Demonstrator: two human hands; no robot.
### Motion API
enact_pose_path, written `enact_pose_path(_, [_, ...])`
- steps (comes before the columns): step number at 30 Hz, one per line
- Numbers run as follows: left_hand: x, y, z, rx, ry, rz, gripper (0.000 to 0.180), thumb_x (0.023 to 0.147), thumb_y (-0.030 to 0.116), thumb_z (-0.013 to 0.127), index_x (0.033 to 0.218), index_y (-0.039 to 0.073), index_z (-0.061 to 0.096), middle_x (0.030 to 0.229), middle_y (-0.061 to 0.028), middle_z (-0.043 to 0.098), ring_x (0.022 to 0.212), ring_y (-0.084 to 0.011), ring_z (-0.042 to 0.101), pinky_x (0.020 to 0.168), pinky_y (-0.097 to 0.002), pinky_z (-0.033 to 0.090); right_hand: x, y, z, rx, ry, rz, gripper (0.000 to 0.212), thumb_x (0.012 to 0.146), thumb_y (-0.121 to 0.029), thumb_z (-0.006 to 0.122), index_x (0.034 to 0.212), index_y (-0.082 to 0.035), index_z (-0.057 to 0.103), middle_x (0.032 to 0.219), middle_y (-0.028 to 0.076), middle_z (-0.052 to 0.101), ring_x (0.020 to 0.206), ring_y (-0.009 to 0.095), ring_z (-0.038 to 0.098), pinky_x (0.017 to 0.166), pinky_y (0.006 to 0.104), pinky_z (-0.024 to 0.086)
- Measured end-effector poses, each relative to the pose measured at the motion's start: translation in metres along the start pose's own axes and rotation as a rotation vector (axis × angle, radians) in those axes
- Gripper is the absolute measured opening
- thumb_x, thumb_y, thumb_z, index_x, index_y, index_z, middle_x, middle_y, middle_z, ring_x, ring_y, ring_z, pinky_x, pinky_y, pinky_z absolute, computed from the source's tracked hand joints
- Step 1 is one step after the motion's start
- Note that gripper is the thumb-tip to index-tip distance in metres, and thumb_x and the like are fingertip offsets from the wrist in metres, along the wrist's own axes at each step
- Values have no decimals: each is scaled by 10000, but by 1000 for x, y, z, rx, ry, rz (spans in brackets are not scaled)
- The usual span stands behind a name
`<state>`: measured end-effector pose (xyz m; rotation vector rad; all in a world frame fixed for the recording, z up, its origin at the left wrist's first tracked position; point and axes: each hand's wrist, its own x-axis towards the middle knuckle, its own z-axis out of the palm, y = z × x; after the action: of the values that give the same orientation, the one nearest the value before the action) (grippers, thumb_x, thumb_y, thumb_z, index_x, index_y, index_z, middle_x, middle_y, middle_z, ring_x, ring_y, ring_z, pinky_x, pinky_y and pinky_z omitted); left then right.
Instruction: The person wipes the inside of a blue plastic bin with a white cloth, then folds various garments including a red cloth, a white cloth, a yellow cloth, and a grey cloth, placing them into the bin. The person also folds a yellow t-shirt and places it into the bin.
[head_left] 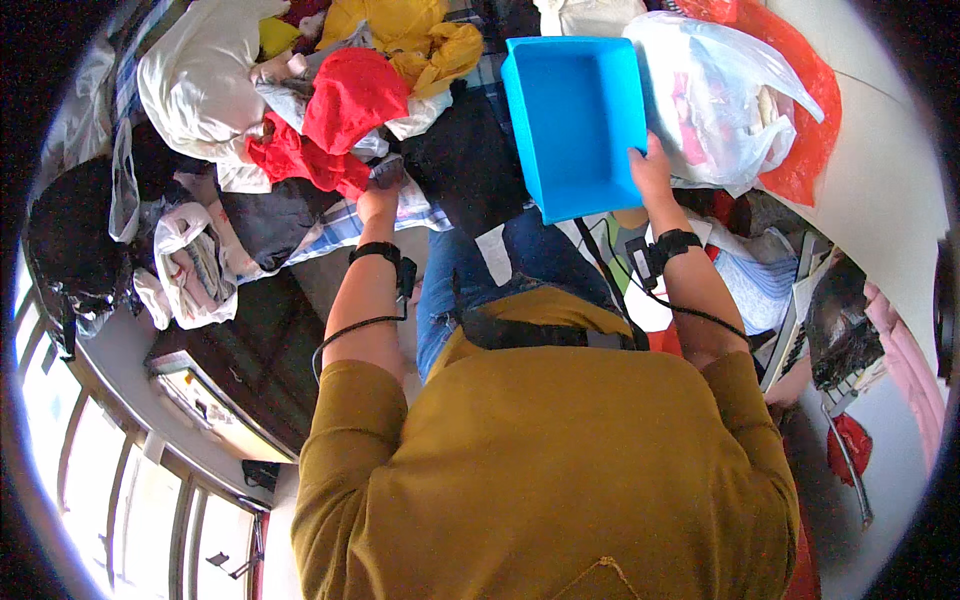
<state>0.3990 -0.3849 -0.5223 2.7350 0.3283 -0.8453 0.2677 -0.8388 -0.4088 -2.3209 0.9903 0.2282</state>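
My right hand (pixel 653 178) grips the right wall of a blue plastic bin (pixel 580 130), thumb on the inside. The bin is tilted so that its bare inside faces me. At the edge of the clothes pile my left hand (pixel 377 203) is closed on a small dark grey piece of cloth (pixel 387 172), which covers most of its fingers. Just beyond that hand lie red garments (pixel 355 100). A folded black cloth (pixel 465 160) sits between the left hand and the bin.
White clothing (pixel 200 85) and yellow clothing (pixel 385 25) lie heaped at the far left. Right of the bin stands a filled white plastic bag (pixel 715 100), with a red plastic bag (pixel 815 130) behind it. A black bag (pixel 75 240) is at far left.
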Motion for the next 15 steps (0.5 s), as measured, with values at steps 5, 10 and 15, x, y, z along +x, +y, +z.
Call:
enact_pose_path(5, [-10, 6, -9, -148, -23, -8, 508, 678, 432, 669, 953, 6, 640, 910, -208, 651, 860, -352, 629, 756, -402, 487, -13, -5, -8, 99, 15, 38, 431, 781, -201, 579, 1173, -34, 518, 1115, 212, 575, 1030, 351, 557, 881, 410, 432])
enact_pose_path(10, [-56, 13, -57, -264, -170, 187, 387, 703, 276, 685, 933, -29, 622, 852, -176, 650, 804, -286, 637, 716, -357, 486, -28, -3, -21, 207, 86, 2, 377, 789, -169, 579, 1139, -32, 547, 1125, 185, 578, 1043, 322, 558, 889, 386, 437])
enact_pose_path(15, [-101, 65, -125, -389, -201, 440, 366, 734, 217, 697, 970, -38, 584, 822, -131, 625, 746, -217, 602, 689, -315, 468, -42, -35, -47, 476, 109, -167, 328, 821, -33, 524, 1148, -34, 546, 1131, 159, 584, 1032, 254, 573, 865, 333, 466])
